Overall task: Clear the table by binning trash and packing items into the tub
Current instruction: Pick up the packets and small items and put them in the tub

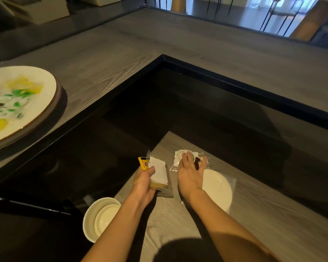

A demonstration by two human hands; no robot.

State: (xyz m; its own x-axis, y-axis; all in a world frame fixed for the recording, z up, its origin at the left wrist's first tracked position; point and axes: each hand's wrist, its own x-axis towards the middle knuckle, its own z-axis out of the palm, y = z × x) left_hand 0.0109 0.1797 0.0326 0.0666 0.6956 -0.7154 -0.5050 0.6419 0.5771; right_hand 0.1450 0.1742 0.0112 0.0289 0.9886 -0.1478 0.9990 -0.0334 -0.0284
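Note:
My left hand (pixel 143 183) is shut on a bundle of trash: a white napkin (pixel 158 173), a yellow packet (pixel 142 163) and clear plastic. My right hand (pixel 189 173) lies flat, fingers stretched out, on a clear plastic wrapper (pixel 178 160) with a round printed label. A small dark piece (pixel 197 162) shows between its thumb and fingers. Under my right wrist sits a small white plate (pixel 219 188), partly on clear plastic. All of this lies on the near wooden strip of the table. No tub or bin is in view.
Two nested white bowls (pixel 100 218) stand at the near left. A large white plate (pixel 44 104) with yellow and green scraps sits on the table's left side. The table's middle is black glass (pixel 197 110) inside a grey wooden border (pixel 197 44). Chairs stand beyond the far edge.

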